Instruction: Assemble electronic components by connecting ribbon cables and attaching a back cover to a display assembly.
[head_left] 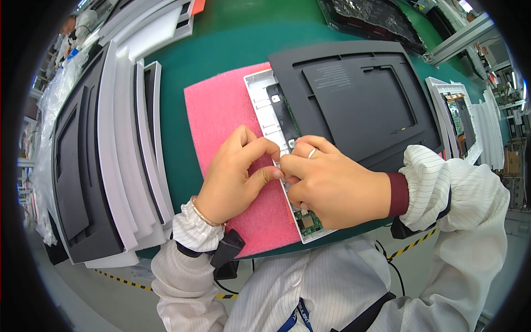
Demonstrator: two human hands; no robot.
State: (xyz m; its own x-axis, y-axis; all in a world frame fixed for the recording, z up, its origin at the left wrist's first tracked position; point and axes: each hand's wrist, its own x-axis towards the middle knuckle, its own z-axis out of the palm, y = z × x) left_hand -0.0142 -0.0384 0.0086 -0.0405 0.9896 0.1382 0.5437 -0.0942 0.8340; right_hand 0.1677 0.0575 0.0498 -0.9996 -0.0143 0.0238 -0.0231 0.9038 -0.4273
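Note:
A white plastic housing with a green circuit board at its near end lies on a pink foam sheet. A dark grey cover panel lies over the right part of the housing, leaving a strip along its left side exposed. My left hand is curled at the housing's left edge, its thumb and index tips drawn together there. From the right, my right hand meets it over the exposed strip, fingers bent and pressed together. Whatever the fingertips hold is hidden.
Grey cover panels and white frames stand stacked at left on the green table. To the right lies another white housing with a board inside. A black tray sits at the back, near a metal post.

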